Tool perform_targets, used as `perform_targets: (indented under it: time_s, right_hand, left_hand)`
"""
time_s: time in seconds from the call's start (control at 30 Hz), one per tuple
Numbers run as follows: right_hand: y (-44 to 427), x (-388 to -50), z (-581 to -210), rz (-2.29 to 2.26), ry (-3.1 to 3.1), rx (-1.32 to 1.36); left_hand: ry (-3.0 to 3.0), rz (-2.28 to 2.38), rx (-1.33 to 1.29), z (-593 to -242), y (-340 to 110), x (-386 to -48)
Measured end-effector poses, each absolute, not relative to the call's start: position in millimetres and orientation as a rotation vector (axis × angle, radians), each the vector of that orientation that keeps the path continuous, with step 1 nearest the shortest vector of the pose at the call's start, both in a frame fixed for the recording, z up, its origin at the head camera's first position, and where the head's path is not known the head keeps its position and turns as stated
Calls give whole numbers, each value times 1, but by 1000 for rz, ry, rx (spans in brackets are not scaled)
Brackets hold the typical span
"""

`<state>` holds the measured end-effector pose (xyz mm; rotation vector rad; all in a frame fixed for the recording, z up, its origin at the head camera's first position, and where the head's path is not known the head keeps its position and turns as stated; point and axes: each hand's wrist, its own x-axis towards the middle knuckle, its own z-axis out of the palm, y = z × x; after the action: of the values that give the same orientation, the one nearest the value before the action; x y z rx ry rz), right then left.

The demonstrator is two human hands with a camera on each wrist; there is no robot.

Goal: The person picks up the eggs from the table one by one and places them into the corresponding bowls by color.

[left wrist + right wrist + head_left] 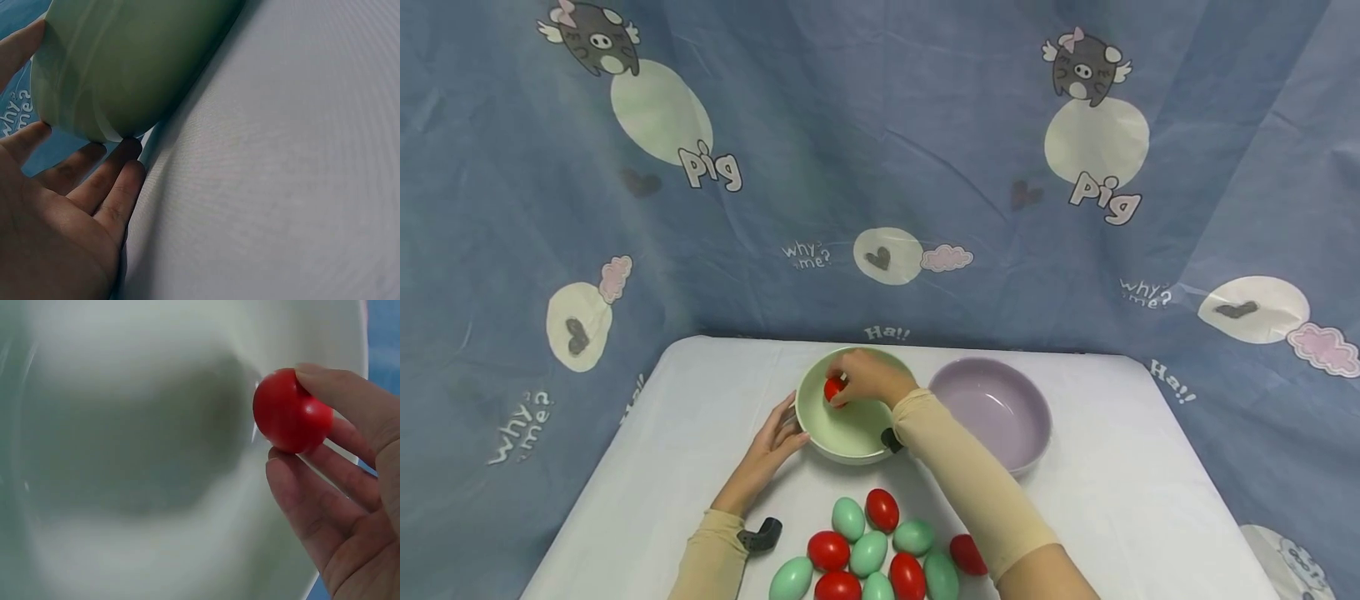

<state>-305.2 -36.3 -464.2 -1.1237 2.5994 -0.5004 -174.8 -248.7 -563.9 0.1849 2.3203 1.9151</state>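
Note:
My right hand (871, 377) pinches a red egg (284, 415) between thumb and fingertips, over the inside of the pale green bowl (847, 435). In the right wrist view the egg is smooth and glossy, held close to the bowl's inner wall. No other egg shows in the visible part of this bowl; my hand and forearm cover some of it. At the bowl's left side, my left hand (772, 442) touches the outer wall with spread, slightly bent fingers, as the left wrist view (69, 200) also shows.
Right of the green bowl stands a purple bowl (992, 404), partly behind my right forearm. Red eggs (882, 510) and mint green eggs (868, 553), several of each, lie at the front of the white table (1120, 467). A patterned blue curtain (820, 167) hangs behind.

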Motion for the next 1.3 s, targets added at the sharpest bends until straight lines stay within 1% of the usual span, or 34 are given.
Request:
perform_targets:
  time_s: [0.37,0.73,1.1,1.3]
  right_hand:
    - [-39,-302,-476,-425,2599,-1024]
    - [-38,-303,-472,-430,2605,-988]
    - [-25,-302,-454,-456,2598,-1075]
    - [-11,-289,-432,-653,2514,-1130]
  left_hand:
    - [2305,1908,177,-569,-243,-173]
    - [2325,1883,187,-565,-242,-174]
    - [2368,1877,208,-566,-245,-178]
    - [2345,1893,186,-565,-247,-177]
